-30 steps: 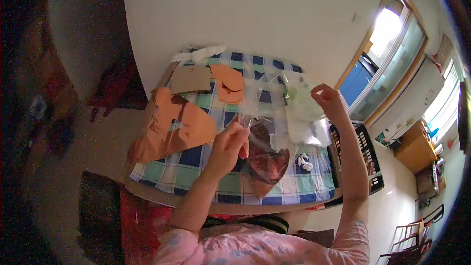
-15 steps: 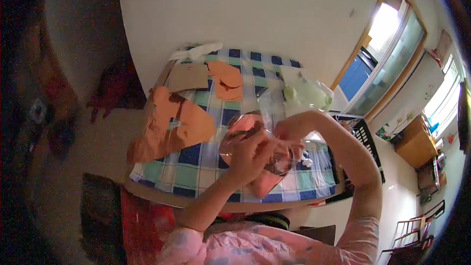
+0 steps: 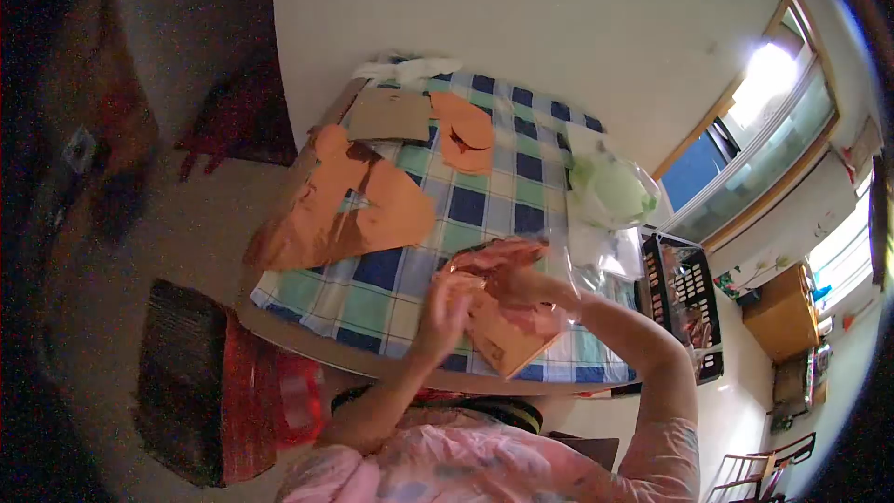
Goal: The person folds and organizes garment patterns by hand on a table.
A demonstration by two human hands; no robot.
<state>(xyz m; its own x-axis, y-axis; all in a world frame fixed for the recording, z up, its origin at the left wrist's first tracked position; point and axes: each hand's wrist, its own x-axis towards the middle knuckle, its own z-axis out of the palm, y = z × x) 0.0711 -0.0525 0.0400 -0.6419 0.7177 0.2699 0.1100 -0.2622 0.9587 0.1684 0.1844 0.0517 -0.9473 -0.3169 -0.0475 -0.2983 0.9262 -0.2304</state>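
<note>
Both hands meet over the near edge of a table covered with a blue, green and white checked cloth (image 3: 466,214). My left hand (image 3: 445,309) and my right hand (image 3: 523,287) grip a clear plastic bag (image 3: 565,272) that wraps an orange paper cut-out (image 3: 507,340). The bag's upper end is bunched between the fingers, just above the cloth. The orange piece tilts down toward the table's front edge.
Large orange paper shapes (image 3: 358,214) lie on the left of the cloth, a brown card (image 3: 389,115) and smaller orange pieces (image 3: 466,135) at the back. A pale green bundle in clear plastic (image 3: 610,191) sits at the right. A black crate (image 3: 687,293) stands beside the table.
My right hand came down from holding the clear bag stretched up and now joins the left hand. The bag is gathered low around the orange piece. The view has shifted right.
</note>
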